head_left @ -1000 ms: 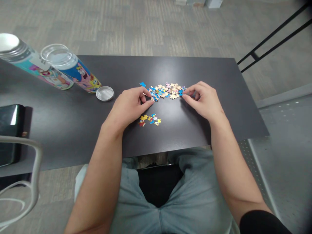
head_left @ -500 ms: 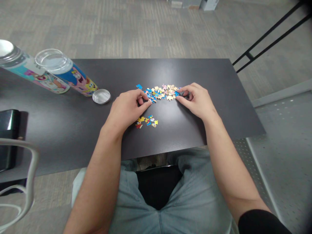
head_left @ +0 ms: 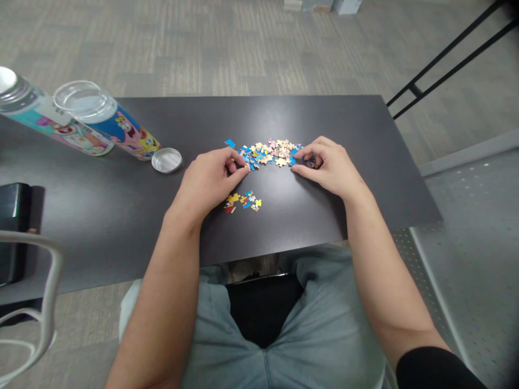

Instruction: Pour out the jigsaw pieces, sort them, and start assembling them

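Dark bench: puzzle pile sorting, apparently. Left hand grip: cannot tell; right hand: fingertips apart. Next move calls for light pinch.

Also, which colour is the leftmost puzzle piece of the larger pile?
The leftmost puzzle piece is blue; it shows best in the head view.

I see a dark table with a heap of puzzle pieces; at its seven o'clock, a smaller cluster; at nine, a round lid, then two cartoon-printed cans; toward half past eight, a black case.
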`<action>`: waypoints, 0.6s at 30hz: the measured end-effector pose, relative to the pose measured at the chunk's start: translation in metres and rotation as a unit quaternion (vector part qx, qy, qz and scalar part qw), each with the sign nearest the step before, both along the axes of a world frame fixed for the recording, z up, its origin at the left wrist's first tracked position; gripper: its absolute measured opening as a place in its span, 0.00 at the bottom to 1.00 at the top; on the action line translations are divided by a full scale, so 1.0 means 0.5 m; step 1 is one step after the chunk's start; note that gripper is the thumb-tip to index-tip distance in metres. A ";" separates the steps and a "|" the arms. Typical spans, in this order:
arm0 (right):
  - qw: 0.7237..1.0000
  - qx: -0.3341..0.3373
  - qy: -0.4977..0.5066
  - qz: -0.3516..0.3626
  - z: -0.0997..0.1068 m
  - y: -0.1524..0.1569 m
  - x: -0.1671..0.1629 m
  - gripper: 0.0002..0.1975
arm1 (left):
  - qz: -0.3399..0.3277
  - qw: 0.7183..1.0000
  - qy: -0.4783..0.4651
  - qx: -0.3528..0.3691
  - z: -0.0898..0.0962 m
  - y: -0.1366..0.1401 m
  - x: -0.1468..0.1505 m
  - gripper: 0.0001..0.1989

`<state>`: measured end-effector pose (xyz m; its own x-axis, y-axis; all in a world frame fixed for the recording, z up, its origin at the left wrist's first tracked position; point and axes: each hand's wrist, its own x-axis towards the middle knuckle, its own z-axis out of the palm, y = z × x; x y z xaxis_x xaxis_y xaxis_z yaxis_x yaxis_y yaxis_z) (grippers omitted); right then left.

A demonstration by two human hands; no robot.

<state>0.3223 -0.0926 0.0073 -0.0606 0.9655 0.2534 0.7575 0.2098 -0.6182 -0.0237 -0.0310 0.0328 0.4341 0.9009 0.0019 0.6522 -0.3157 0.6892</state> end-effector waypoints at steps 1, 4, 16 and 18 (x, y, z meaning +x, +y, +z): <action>1.000 -0.001 -0.003 0.003 0.002 -0.001 -0.001 0.13 | 0.001 1.000 0.000 -0.001 0.000 0.000 0.000 0.07; 1.000 -0.014 -0.014 0.019 0.011 -0.009 -0.002 0.10 | 0.000 1.000 0.001 -0.007 0.003 -0.002 0.000 0.07; 0.997 0.018 -0.014 0.068 0.010 -0.013 -0.028 0.07 | -0.002 1.000 -0.002 0.000 0.006 -0.006 -0.001 0.05; 0.997 0.012 -0.022 0.079 0.008 -0.013 -0.030 0.06 | -0.002 1.000 -0.001 0.000 0.007 -0.006 0.000 0.04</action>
